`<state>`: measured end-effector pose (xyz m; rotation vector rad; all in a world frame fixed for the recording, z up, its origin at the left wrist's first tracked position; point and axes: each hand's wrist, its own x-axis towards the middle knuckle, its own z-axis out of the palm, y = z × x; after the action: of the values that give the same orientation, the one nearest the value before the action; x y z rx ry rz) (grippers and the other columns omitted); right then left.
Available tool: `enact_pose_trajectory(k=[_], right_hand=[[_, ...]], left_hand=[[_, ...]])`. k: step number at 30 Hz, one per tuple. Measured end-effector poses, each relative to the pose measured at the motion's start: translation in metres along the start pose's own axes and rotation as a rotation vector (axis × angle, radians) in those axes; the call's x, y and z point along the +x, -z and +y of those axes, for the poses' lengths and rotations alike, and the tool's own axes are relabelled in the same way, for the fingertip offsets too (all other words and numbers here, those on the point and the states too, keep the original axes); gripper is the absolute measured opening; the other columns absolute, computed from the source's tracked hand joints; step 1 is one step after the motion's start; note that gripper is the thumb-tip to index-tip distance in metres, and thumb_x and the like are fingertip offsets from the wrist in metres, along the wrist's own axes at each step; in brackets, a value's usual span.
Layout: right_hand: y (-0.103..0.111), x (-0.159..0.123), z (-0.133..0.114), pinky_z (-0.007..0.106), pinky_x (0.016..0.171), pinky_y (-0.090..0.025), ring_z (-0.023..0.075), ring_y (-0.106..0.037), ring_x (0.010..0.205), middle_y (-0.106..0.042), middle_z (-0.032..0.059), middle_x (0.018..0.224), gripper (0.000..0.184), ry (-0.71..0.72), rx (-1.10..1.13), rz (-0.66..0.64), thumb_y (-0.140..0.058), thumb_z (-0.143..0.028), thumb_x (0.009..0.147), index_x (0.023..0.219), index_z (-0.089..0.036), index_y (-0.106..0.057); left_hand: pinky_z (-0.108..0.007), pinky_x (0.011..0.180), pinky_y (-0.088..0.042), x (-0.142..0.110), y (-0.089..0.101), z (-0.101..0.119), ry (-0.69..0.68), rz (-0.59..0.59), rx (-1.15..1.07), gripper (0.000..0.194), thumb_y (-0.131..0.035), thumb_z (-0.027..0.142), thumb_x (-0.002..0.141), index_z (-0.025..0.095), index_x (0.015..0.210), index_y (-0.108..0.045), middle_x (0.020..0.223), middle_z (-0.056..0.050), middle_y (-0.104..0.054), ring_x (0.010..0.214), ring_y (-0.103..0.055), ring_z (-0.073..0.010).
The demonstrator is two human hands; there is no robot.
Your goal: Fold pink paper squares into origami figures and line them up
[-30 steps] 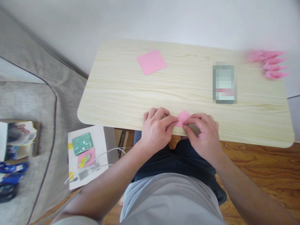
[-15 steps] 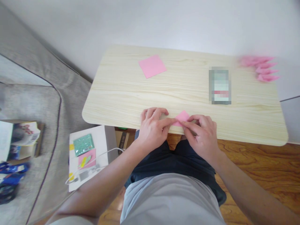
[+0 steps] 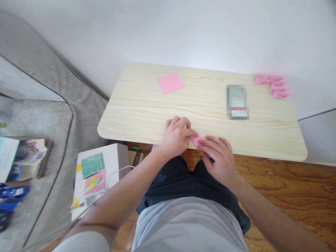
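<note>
A small folded piece of pink origami paper (image 3: pixel 197 140) lies at the table's near edge, between my two hands and partly covered by them. My left hand (image 3: pixel 177 135) pinches its left end with thumb and index finger, the other fingers curled on the tabletop. From the other side my right hand (image 3: pixel 219 154) holds the paper, its fingers laid together over the right part and the thumb lower down near the edge. A flat pink paper square (image 3: pixel 170 83) rests farther back on the table.
The pale wooden table (image 3: pixel 131 108) bears a blurred-out rectangular object (image 3: pixel 237 102) and several folded pink paper pieces (image 3: pixel 278 85) at the back right. Below left, a white box (image 3: pixel 111 154) carries a green packet (image 3: pixel 92 165) and a white cable. A grey sofa (image 3: pixel 57 140) stands left.
My right hand's fingers have gone from a pinch to lying over the paper, hiding more of it. The paper's upward point no longer shows. The whole view has shifted slightly.
</note>
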<state>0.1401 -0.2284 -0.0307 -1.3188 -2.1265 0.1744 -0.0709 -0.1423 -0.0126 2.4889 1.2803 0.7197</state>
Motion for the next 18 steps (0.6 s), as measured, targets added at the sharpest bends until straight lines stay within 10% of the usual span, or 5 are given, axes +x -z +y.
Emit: enact_pose_trajectory(k=[18], right_hand=[[0.010, 0.016, 0.010, 0.048, 0.101, -0.049, 0.0248, -0.066, 0.111, -0.078, 0.0024, 0.109, 0.014, -0.053, 0.160, 0.007, -0.070, -0.018, 0.094, 0.103, -0.028, -0.075]], left_hand=[[-0.043, 0.099, -0.039, -0.016, 0.006, 0.016, -0.001, -0.045, -0.050, 0.011, -0.065, 0.028, 0.095, 0.028, 0.095, -0.076, 0.112, 0.001, -0.074, 0.111, -0.058, -0.0227]])
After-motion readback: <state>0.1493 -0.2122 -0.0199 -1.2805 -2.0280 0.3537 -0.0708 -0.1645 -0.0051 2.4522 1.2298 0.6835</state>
